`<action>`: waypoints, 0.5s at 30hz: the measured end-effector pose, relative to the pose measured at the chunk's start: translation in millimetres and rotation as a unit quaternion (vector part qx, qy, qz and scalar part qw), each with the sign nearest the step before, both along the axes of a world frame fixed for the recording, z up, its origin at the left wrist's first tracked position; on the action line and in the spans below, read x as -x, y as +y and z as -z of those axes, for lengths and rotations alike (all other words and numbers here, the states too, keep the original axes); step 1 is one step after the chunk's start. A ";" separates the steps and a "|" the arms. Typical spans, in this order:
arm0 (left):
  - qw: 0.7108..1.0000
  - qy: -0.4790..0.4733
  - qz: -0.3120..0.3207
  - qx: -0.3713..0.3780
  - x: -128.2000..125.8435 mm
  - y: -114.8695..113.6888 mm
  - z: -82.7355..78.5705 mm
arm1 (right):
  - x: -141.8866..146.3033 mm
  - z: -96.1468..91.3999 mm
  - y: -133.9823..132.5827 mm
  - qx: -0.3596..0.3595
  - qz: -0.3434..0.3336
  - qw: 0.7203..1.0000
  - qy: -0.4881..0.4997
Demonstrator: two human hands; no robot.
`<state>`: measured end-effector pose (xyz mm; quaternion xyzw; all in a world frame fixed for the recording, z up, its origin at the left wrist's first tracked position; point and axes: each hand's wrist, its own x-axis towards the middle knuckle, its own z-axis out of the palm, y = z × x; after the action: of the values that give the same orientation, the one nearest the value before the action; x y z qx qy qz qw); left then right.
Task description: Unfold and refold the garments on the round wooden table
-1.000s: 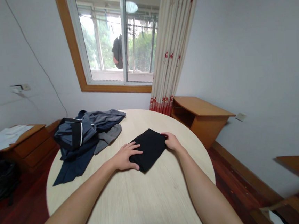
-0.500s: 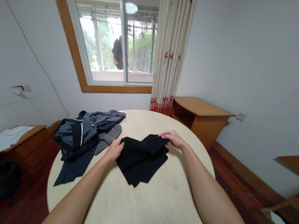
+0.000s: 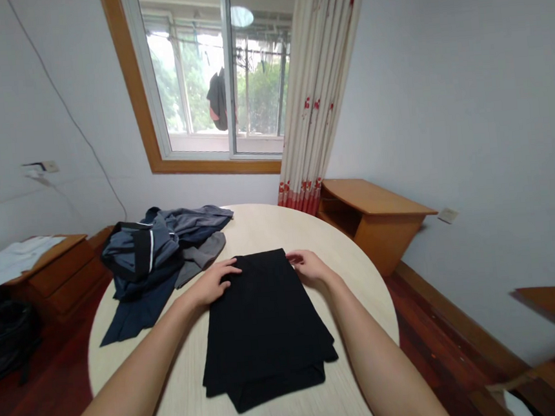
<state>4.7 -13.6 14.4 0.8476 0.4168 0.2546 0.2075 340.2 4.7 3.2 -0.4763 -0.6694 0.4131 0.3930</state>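
A folded black garment [image 3: 265, 319] lies spread on the round table [image 3: 176, 385], its lower layers jutting out unevenly at the near edge. On its upper left edge rests my left hand [image 3: 216, 282], fingers apart and lying on the cloth. My right hand [image 3: 309, 265] is at the upper right corner, with loosely bent fingers beside the edge and nothing visibly pinched in them. Whether its fingertips touch the cloth is hard to see. What kind of garment it is, the folds hide.
Grey and navy clothes [image 3: 164, 244] are heaped at the table's far left. A wooden cabinet [image 3: 379, 202] stands beyond the right rim, near the curtain [image 3: 317, 101]. White papers or cloth [image 3: 12, 257] lie on a drawer unit [image 3: 67, 275] at left.
The black garment, bunched between both hands before, now lies flat and reaches nearer to me. My left hand has loosened its grip; my right hand has let go and shifted slightly left.
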 end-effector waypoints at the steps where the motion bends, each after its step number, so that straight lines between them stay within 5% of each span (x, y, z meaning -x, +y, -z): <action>1: 0.999 0.026 0.020 0.010 2.2 -1.3 -1.7 | -0.7 0.5 -1.0 0.006 -0.015 1.000 -0.017; 9: 0.984 0.151 0.077 0.057 24.1 -6.2 -19.5 | -13.7 -21.3 -10.8 0.007 -0.121 0.970 -0.209; 15: 0.968 0.239 0.066 0.052 2.6 -25.4 -34.2 | -6.0 -38.4 -16.7 -0.029 -0.186 0.940 -0.286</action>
<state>2.1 -39.0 48.6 0.8973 0.4105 0.0089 0.1621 346.2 -12.0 41.5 -0.4297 -0.8419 0.3054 0.1151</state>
